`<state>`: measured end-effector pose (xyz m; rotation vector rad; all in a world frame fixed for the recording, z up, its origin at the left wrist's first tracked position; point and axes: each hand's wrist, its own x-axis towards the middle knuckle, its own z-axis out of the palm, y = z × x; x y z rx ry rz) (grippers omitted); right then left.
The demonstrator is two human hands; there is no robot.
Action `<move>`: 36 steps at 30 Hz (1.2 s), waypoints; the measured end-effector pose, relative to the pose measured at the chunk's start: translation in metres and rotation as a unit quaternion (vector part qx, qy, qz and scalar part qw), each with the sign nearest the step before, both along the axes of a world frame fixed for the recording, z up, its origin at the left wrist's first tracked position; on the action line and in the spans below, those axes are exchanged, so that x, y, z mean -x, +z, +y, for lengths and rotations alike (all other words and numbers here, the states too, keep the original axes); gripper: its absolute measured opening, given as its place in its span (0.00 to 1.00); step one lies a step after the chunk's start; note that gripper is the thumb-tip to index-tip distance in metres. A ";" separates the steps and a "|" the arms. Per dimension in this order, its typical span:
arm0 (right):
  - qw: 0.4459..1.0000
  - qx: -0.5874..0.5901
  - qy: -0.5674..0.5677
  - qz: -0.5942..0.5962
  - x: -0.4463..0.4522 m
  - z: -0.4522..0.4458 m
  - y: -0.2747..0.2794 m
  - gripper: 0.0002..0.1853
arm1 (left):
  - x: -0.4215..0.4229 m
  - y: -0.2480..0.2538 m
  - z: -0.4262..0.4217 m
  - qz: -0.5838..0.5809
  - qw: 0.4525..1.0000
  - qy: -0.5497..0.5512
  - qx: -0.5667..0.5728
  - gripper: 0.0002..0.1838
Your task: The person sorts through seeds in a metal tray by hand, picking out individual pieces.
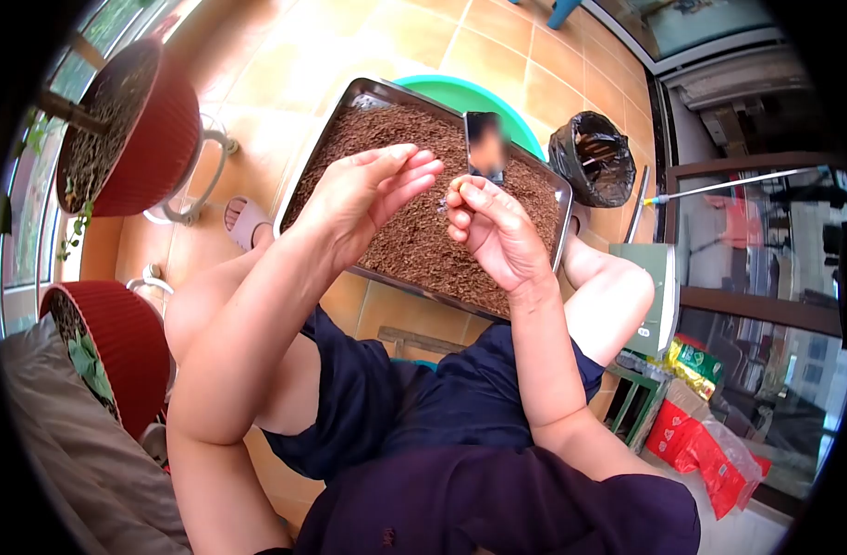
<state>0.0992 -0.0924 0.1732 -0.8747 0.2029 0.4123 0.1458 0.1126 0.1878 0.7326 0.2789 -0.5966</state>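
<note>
Both of my hands are raised over a dark tray (303, 180) filled with loose brown soil (400, 242). My left hand (373, 190) is half curled above the soil, its fingers stretched toward the right and a gap between them and the thumb; I see nothing in it. Just across from its fingertips, my right hand (497, 227) is closed in a pinch. A tiny pale or clear bit shows by its fingers, too small to name. Behind the right hand, a dark phone-like slab (484, 171) with a shiny face sits at the tray's far side.
A green basin (474, 97) stands behind the tray, beside a bin lined with a black bag (576, 176). Red plant pots (169, 139) on wheeled stands line the left. A green box (659, 277), a red packet (692, 444) and glass doors (747, 370) are at the right.
</note>
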 end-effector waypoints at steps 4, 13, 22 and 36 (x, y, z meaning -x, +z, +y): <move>1.000 0.010 -0.013 0.001 0.014 -0.023 -0.007 0.06 | 0.006 0.004 -0.017 0.071 0.997 -0.016 -0.029 0.15; 0.849 0.512 0.126 -0.043 0.049 -0.162 -0.059 0.06 | 0.016 -0.024 -0.053 0.133 0.989 -0.068 0.008 0.13; 0.531 0.802 0.238 -0.131 0.001 -0.221 -0.100 0.12 | 0.012 -0.045 -0.077 0.181 0.980 -0.076 0.027 0.12; 0.635 0.688 0.342 -0.086 0.012 -0.142 -0.113 0.21 | 0.014 -0.065 -0.103 0.218 0.961 -0.139 -0.095 0.13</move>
